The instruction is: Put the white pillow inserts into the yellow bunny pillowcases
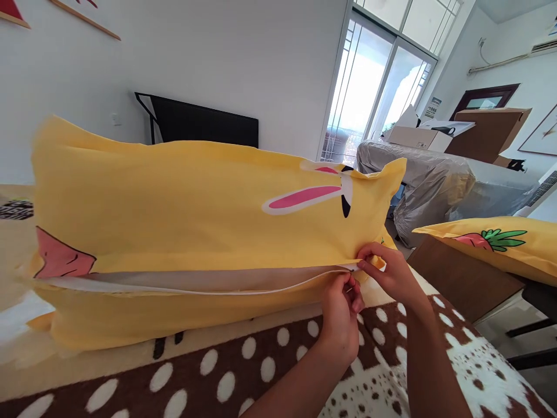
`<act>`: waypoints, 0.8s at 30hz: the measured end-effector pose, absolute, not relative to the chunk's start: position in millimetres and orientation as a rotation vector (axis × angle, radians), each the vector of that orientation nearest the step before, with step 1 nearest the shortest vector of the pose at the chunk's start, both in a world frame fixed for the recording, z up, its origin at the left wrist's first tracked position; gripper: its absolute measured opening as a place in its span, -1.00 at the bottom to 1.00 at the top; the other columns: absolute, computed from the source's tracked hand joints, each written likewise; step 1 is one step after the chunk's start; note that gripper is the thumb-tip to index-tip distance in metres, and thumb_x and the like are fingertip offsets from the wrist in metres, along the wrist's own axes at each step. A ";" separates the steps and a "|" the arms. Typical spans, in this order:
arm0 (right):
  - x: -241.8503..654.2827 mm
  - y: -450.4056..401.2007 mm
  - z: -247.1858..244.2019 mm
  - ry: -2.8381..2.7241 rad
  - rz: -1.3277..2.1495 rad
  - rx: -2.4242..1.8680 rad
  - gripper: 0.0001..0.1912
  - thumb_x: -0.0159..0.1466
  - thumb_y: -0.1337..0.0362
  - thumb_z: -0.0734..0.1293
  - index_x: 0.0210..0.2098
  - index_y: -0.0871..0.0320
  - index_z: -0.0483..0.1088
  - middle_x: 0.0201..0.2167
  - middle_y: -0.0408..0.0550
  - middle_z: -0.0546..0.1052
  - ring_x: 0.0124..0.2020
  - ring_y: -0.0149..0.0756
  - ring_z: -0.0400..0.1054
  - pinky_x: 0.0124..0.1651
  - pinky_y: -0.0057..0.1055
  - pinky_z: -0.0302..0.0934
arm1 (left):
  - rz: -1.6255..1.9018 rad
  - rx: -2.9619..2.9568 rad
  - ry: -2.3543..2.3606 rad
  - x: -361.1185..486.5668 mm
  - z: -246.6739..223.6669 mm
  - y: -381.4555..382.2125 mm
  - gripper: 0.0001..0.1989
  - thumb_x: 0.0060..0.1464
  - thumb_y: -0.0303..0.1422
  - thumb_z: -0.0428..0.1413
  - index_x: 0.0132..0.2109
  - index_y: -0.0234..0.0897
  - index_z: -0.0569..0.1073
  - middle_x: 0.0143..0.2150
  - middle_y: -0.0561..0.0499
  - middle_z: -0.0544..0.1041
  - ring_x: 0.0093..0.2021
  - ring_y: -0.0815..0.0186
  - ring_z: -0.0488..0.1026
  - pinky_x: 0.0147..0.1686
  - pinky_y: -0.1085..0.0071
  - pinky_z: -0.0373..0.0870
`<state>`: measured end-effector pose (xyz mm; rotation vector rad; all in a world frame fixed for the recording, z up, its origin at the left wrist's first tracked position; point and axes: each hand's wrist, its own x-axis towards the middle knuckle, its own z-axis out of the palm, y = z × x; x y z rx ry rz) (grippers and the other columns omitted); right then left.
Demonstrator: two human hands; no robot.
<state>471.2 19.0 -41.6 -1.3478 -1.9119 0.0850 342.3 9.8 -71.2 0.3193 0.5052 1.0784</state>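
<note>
A long yellow pillow [183,203] with a rabbit print lies across the bed in front of me. Its zipper side faces me and gapes along most of its length, with a white inner pillow [183,281] showing in the slit. Near the right end of this slit, my left hand [342,316] is closed in a pinch at the lower zipper edge; a small dark bit, perhaps the zipper pull, shows by its fingertips. Just right of it, my right hand [387,270] pinches the pillow cover's edge at the end of the opening.
Under the pillow spreads a brown and cream spotted blanket [226,386]. To the right, another yellow pillow [513,244] with a carrot print rests above a brown box-like surface [465,278]. Farther back stand plastic-covered furniture [404,186] and cardboard boxes [491,130].
</note>
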 end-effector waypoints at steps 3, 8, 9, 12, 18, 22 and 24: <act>466.3 21.7 -45.1 -1.859 0.113 -1.335 -0.94 0.22 0.29 0.27 -0.35 0.13 0.28 -0.44 -0.14 0.42 -0.40 -0.37 0.28 -0.31 -0.45 0.18 | 1.060 0.336 0.493 339.8 -69.7 10.4 -0.87 -0.03 -0.42 -0.02 -0.50 -0.31 0.22 -0.55 0.14 0.21 -0.67 0.57 0.03 -0.61 0.53 0.00; 465.1 27.2 -50.2 -1.861 0.220 -1.165 -0.95 0.24 0.36 0.20 -0.35 0.13 0.28 -0.44 -0.15 0.37 -0.42 -0.40 0.23 -0.36 -0.46 0.13 | 1.055 0.494 0.488 338.5 -71.3 14.4 -0.88 -0.06 -0.37 0.05 -0.45 -0.32 0.26 -0.53 0.12 0.27 -0.63 0.55 0.11 -0.64 0.55 0.00; 465.8 28.1 -50.6 -1.867 0.240 -1.120 -0.90 0.25 0.37 0.18 -0.38 0.13 0.30 -0.45 -0.15 0.36 -0.41 -0.39 0.23 -0.37 -0.46 0.12 | 1.048 0.534 0.479 338.9 -72.4 15.2 -0.86 -0.06 -0.35 0.07 -0.43 -0.32 0.28 -0.53 0.11 0.27 -0.61 0.53 0.14 -0.64 0.56 -0.01; 468.1 30.0 -51.1 -1.902 0.282 -1.001 -0.79 0.25 0.40 0.17 -0.45 0.14 0.39 -0.47 -0.13 0.36 -0.38 -0.38 0.26 -0.32 -0.44 0.13 | 1.010 0.634 0.446 340.3 -76.4 16.3 -0.81 -0.03 -0.26 0.09 -0.38 -0.30 0.28 -0.55 0.11 0.29 -0.61 0.51 0.17 -0.66 0.56 0.01; 470.6 30.1 -51.6 -1.867 0.308 -1.034 -0.80 0.26 0.40 0.20 -0.31 0.12 0.46 -0.40 -0.10 0.41 -0.37 -0.39 0.29 -0.35 -0.45 0.16 | 1.062 0.962 0.535 339.2 -80.5 18.8 -0.81 0.03 -0.24 0.06 -0.33 -0.28 0.27 -0.58 0.15 0.31 -0.71 0.54 0.10 -0.69 0.55 0.00; 469.9 28.1 -50.0 -1.883 0.360 -1.085 -0.81 0.27 0.34 0.21 -0.29 0.13 0.48 -0.38 -0.07 0.40 -0.36 -0.37 0.31 -0.35 -0.44 0.20 | 1.096 1.139 0.599 338.7 -83.5 23.9 -0.79 0.07 -0.22 0.06 -0.33 -0.29 0.29 -0.56 0.13 0.33 -0.72 0.52 0.13 -0.69 0.52 0.02; 469.0 26.9 -49.2 -1.884 0.372 -1.097 -0.81 0.28 0.30 0.21 -0.29 0.13 0.48 -0.37 -0.05 0.40 -0.35 -0.36 0.32 -0.34 -0.43 0.23 | 1.139 1.213 0.634 338.5 -85.9 25.8 -0.79 0.11 -0.22 0.03 -0.36 -0.29 0.32 -0.56 0.09 0.35 -0.69 0.49 0.16 -0.64 0.52 0.05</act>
